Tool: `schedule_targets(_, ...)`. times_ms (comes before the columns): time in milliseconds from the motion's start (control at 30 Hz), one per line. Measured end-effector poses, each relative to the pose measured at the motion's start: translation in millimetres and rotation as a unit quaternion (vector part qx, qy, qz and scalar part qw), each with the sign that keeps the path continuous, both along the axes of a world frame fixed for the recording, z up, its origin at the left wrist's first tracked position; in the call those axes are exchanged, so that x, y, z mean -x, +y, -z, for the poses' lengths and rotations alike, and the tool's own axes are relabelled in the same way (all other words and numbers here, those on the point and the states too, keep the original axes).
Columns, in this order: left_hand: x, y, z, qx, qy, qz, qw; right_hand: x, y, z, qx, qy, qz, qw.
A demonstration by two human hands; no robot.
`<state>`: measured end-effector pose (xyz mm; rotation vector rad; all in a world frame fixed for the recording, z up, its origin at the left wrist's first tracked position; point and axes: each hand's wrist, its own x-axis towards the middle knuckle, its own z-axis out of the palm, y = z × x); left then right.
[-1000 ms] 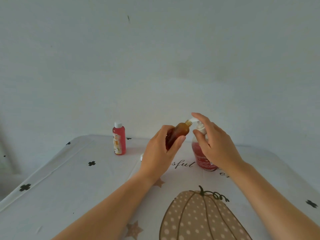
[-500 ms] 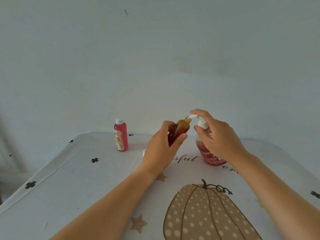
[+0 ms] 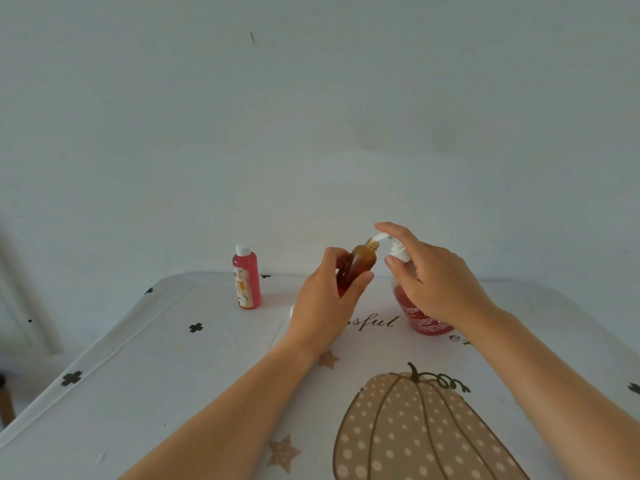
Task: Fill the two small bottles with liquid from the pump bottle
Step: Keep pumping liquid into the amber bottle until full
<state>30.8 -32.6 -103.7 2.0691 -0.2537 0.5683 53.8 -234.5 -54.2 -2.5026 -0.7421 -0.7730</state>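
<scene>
My left hand (image 3: 322, 303) grips a small amber bottle (image 3: 360, 263), uncapped and tilted, its open neck right under the white spout of the pump bottle (image 3: 420, 318). The pump bottle holds red liquid and stands on the table (image 3: 156, 358) at centre right. My right hand (image 3: 436, 282) sits over its white pump head, forefinger on top and thumb against the collar. A second small bottle (image 3: 246, 282), red with a white cap and a printed label, stands upright to the left, apart from both hands.
The table wears a white cloth with black clover marks, brown stars and a dotted pumpkin print (image 3: 422, 431) near me. A small white object (image 3: 292, 310) peeks out behind my left wrist. A pale wall rises directly behind the table.
The view shifted slightly. Both hands stay at the pump with the amber bottle held under the spout; the bottle's neck sits a little closer beneath the nozzle.
</scene>
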Motion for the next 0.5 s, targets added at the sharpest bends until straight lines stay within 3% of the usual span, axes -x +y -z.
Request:
schedule_targets(333, -3.9, -2.3, 4.5, -0.015, 0.009, 0.013, 1.0, 0.9, 4.2, 2.3, -0.004, -0.052, 0.025, 0.998)
schedule_targets(500, -4.2, 0.7, 2.8, -0.001, 0.012, -0.002, 1.0, -1.1, 1.0, -3.7, 0.045, 0.0, 0.005, 0.999)
